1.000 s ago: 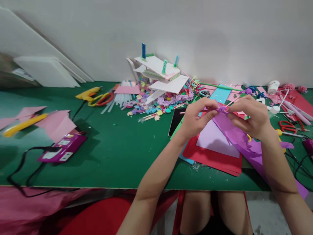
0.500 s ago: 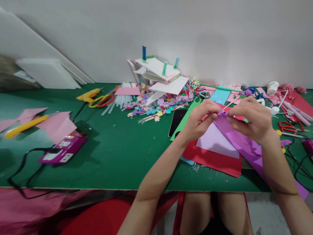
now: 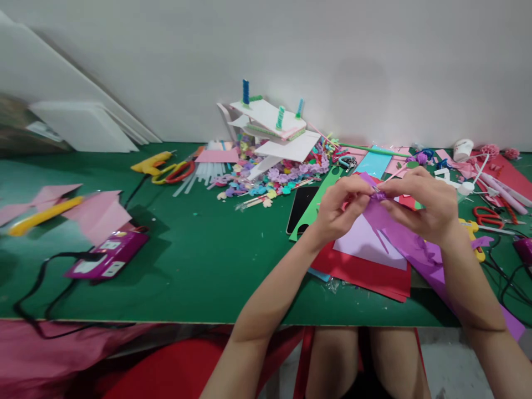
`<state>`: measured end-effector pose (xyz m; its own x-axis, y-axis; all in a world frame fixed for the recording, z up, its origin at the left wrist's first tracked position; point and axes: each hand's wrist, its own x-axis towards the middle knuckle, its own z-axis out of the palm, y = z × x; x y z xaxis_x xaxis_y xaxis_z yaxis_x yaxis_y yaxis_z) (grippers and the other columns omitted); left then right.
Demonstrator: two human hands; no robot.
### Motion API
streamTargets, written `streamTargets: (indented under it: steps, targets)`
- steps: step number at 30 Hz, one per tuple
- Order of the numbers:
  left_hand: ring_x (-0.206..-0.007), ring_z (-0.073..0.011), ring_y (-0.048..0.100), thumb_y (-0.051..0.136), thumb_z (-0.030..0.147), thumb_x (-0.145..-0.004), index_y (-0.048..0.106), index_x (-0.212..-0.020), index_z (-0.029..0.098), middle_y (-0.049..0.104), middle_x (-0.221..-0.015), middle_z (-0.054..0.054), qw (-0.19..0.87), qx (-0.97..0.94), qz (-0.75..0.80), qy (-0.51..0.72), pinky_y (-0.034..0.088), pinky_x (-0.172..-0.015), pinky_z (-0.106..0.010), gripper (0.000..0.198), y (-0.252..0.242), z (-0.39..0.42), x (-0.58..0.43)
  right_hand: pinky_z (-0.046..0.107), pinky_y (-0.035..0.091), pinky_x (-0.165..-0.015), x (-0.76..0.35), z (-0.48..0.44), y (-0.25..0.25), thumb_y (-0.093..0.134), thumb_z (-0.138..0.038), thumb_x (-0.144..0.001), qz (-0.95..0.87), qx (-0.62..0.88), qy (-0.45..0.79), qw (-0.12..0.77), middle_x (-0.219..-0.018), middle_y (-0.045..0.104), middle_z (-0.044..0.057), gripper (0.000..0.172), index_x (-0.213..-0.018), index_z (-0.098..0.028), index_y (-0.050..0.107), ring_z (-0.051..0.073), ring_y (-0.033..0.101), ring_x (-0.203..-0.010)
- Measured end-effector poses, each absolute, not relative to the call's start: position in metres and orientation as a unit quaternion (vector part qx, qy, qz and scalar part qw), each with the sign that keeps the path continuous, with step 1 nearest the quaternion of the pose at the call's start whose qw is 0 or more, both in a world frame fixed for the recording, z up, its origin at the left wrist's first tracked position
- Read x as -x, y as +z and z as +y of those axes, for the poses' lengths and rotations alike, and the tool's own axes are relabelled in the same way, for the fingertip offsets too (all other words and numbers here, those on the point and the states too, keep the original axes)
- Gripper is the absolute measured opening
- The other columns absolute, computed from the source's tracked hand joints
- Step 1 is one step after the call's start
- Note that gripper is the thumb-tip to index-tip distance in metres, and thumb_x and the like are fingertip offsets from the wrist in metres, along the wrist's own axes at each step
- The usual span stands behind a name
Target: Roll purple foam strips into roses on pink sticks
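Observation:
My left hand [image 3: 341, 209] and my right hand [image 3: 430, 206] meet above a stack of paper, fingertips pinched close together. Between them is a small crumpled bunch of purple crepe paper [image 3: 378, 195], partly hidden by my fingers. A thin stick shows just above the bunch. Below, a long purple crepe paper strip [image 3: 401, 239] slants down to the right, passing under my right forearm. Under the hands lie a lilac sheet [image 3: 353, 244] and red sheets [image 3: 361, 277].
Left of the stack are a black phone [image 3: 301, 208] and a green cut-out sheet [image 3: 318, 206]. A yellow glue gun [image 3: 471, 233] and red scissors [image 3: 487, 216] lie right. Small flowers [image 3: 286, 176] are heaped behind; a purple box [image 3: 108, 256] with black cords sits far left.
My right hand has shifted slightly left and down, showing more of the glue gun. A narrow purple piece now hangs over the lilac sheet. Both hands still pinch the bunch.

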<state>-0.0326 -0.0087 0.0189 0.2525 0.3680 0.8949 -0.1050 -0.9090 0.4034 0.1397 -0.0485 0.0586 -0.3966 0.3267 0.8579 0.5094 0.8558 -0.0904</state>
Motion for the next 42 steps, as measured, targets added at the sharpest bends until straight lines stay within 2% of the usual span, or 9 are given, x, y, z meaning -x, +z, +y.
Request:
streamTargets:
  steps: [4, 7, 10, 13, 16, 21, 29, 34, 42]
  targets:
    - [-0.068, -0.0082, 0.056, 0.062, 0.032, -0.089, 0.057, -0.097, 0.024, 0.059, -0.077, 0.002, 0.23, -0.761, 0.059, 0.604, 0.044, -0.056, -0.019, 0.013, 0.02, -0.007, 0.029, 0.029, 0.049, -0.067, -0.139, -0.047, 0.057, 0.065, -0.02, -0.086, -0.826, 0.249, -0.083, 0.499, -0.074, 0.072, -0.004, 0.015, -0.1, -0.024, 0.061, 0.012, 0.067, -0.063]
    - [-0.077, -0.0094, 0.06, 0.063, 0.026, -0.089, 0.059, -0.094, 0.024, 0.061, -0.08, 0.001, 0.243, -0.735, 0.077, 0.628, 0.048, -0.063, -0.02, 0.007, 0.02, -0.007, 0.027, 0.03, 0.052, -0.069, -0.141, -0.046, 0.056, 0.071, -0.029, -0.083, -0.818, 0.267, -0.059, 0.505, -0.078, 0.072, -0.002, 0.027, -0.107, -0.024, 0.06, 0.014, 0.069, -0.068]
    - [-0.075, -0.0082, 0.06, 0.066, 0.025, -0.086, 0.062, -0.091, 0.023, 0.061, -0.081, 0.002, 0.249, -0.701, 0.111, 0.659, 0.048, -0.063, -0.02, 0.007, 0.02, -0.007, 0.027, 0.031, 0.055, -0.07, -0.144, -0.043, 0.054, 0.072, -0.037, -0.081, -0.812, 0.304, -0.003, 0.498, -0.08, 0.071, -0.002, 0.033, -0.11, -0.025, 0.061, 0.015, 0.069, -0.072]
    - [-0.073, -0.0068, 0.059, 0.066, 0.024, -0.086, 0.063, -0.09, 0.023, 0.061, -0.08, 0.002, 0.255, -0.682, 0.133, 0.673, 0.048, -0.061, -0.018, 0.006, 0.02, -0.007, 0.027, 0.028, 0.055, -0.067, -0.146, -0.042, 0.055, 0.071, -0.036, -0.082, -0.794, 0.327, 0.037, 0.512, -0.083, 0.073, -0.001, 0.022, -0.098, -0.023, 0.065, 0.015, 0.069, -0.073]
    - [-0.072, -0.0069, 0.06, 0.067, 0.025, -0.086, 0.064, -0.089, 0.023, 0.061, -0.079, 0.002, 0.26, -0.673, 0.141, 0.678, 0.048, -0.06, -0.017, 0.005, 0.021, -0.007, 0.027, 0.026, 0.055, -0.069, -0.146, -0.043, 0.057, 0.068, -0.028, -0.084, -0.781, 0.333, 0.066, 0.524, -0.082, 0.074, -0.001, 0.007, -0.089, -0.022, 0.068, 0.013, 0.069, -0.074]
    - [-0.07, -0.0075, 0.06, 0.067, 0.03, -0.085, 0.065, -0.089, 0.023, 0.061, -0.08, 0.002, 0.269, -0.668, 0.157, 0.676, 0.048, -0.056, -0.018, 0.008, 0.021, -0.008, 0.027, 0.026, 0.054, -0.069, -0.142, -0.046, 0.058, 0.064, -0.021, -0.085, -0.778, 0.33, 0.091, 0.526, -0.083, 0.074, -0.002, 0.006, -0.087, -0.022, 0.069, 0.012, 0.068, -0.073]
    - [-0.069, -0.0078, 0.06, 0.064, 0.031, -0.087, 0.065, -0.094, 0.024, 0.063, -0.08, 0.001, 0.226, -0.694, 0.16, 0.665, 0.048, -0.056, -0.019, 0.009, 0.023, -0.007, 0.028, 0.026, 0.047, -0.062, -0.135, -0.047, 0.056, 0.061, -0.021, -0.086, -0.795, 0.301, 0.035, 0.525, -0.073, 0.07, -0.002, 0.005, -0.082, -0.021, 0.065, 0.011, 0.062, -0.064]
    - [-0.072, -0.0095, 0.06, 0.062, 0.032, -0.089, 0.065, -0.094, 0.023, 0.065, -0.083, -0.001, 0.19, -0.712, 0.163, 0.656, 0.049, -0.058, -0.021, 0.011, 0.022, -0.007, 0.03, 0.03, 0.042, -0.064, -0.131, -0.05, 0.056, 0.062, -0.022, -0.086, -0.804, 0.281, -0.067, 0.519, -0.064, 0.066, -0.004, 0.006, -0.08, -0.022, 0.061, 0.011, 0.058, -0.059]
    - [-0.071, -0.0108, 0.062, 0.055, 0.029, -0.093, 0.069, -0.095, 0.021, 0.069, -0.079, -0.002, 0.169, -0.756, 0.169, 0.609, 0.049, -0.061, -0.023, 0.016, 0.027, -0.014, 0.034, 0.03, 0.041, -0.064, -0.133, -0.047, 0.055, 0.062, -0.021, -0.086, -0.795, 0.292, -0.127, 0.517, -0.068, 0.069, -0.003, 0.003, -0.084, -0.023, 0.061, 0.012, 0.061, -0.06]
